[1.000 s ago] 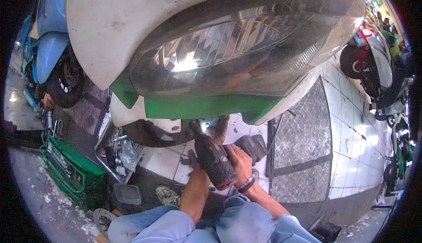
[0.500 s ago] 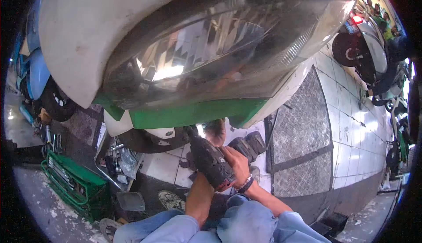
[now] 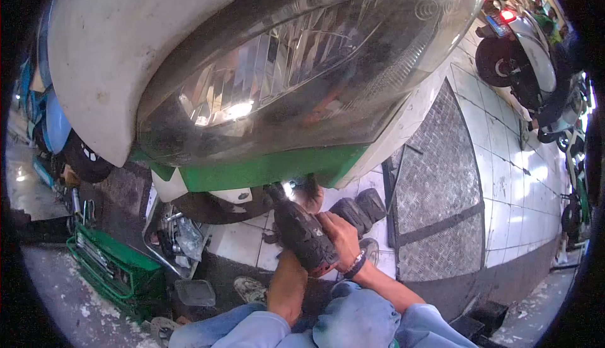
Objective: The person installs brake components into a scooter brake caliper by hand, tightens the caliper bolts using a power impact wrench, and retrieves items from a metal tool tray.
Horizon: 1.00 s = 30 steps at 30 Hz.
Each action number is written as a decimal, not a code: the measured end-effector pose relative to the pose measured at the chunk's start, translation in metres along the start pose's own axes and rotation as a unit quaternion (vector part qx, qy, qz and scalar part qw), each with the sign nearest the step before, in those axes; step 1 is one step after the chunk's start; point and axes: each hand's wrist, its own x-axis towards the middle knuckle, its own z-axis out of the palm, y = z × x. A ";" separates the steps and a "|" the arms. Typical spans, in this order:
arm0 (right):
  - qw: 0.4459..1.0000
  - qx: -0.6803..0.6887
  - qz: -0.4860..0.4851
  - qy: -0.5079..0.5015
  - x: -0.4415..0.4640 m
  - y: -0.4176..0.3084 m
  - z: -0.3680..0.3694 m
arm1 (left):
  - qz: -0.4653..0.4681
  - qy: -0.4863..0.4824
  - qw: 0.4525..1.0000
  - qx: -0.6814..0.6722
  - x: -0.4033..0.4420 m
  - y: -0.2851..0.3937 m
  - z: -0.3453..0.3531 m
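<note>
My right hand (image 3: 341,239) is wrapped round the handle of a black cordless power drill (image 3: 304,234). The drill's nose points forward, under a scooter's front panel, and a small light glows beside it. The drill's battery base (image 3: 359,211) sticks out to the right of my knuckles. Crossing beneath the drill, my left arm leads to my left hand (image 3: 309,195), which is curled close to the nose, below the green trim (image 3: 271,168). Its fingertips are partly hidden, and what they grip does not show. Above both hands sits the large headlight (image 3: 271,90) in a white panel.
A green metal toolbox (image 3: 116,272) stands at the lower left, beside a tray of loose parts (image 3: 188,238). The scooter's front tyre (image 3: 217,208) is left of my hands. A metal plate ramp (image 3: 441,178) lies on the right; another scooter (image 3: 520,58) is parked at upper right.
My view has shifted slightly, so the headlight sits a little further left and the toolbox lower. Both hands and the drill keep nearly the same place under the panel.
</note>
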 end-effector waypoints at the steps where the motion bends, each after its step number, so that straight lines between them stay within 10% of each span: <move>1: 1.000 0.001 0.000 0.000 0.000 0.000 0.001 | -0.004 -0.041 0.999 -0.017 -0.002 -0.004 0.004; 6: 1.000 -0.022 0.012 0.007 0.005 -0.008 -0.001 | 0.034 0.076 0.995 0.054 -0.001 -0.005 0.007; 30: 0.985 -0.153 -0.067 0.032 0.008 -0.015 -0.018 | 0.035 0.058 0.994 0.080 -0.042 -0.024 0.058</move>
